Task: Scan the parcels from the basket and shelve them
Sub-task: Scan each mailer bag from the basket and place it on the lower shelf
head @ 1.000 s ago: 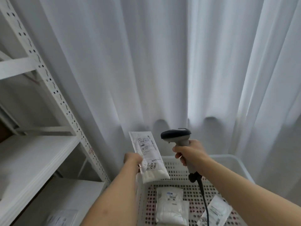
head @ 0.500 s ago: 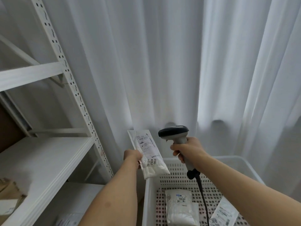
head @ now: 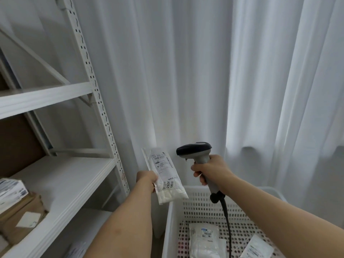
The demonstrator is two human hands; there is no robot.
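Our left hand (head: 147,180) pinches a parcel (head: 164,175) upright above the basket (head: 197,205); our right hand (head: 210,170) grips the scanner (head: 194,148) beside it. A few boxes sit on the shelf (head: 61,185); two parcels remain.

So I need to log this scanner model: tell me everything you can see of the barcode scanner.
The barcode scanner is a pistol-shaped handheld unit, apparently plastic, with a dark head on top, a grey underside and a grey handle. The right hand grips the handle, head pointing left toward the parcel held by the left hand. A black cable runs from the handle's base down over the white basket.
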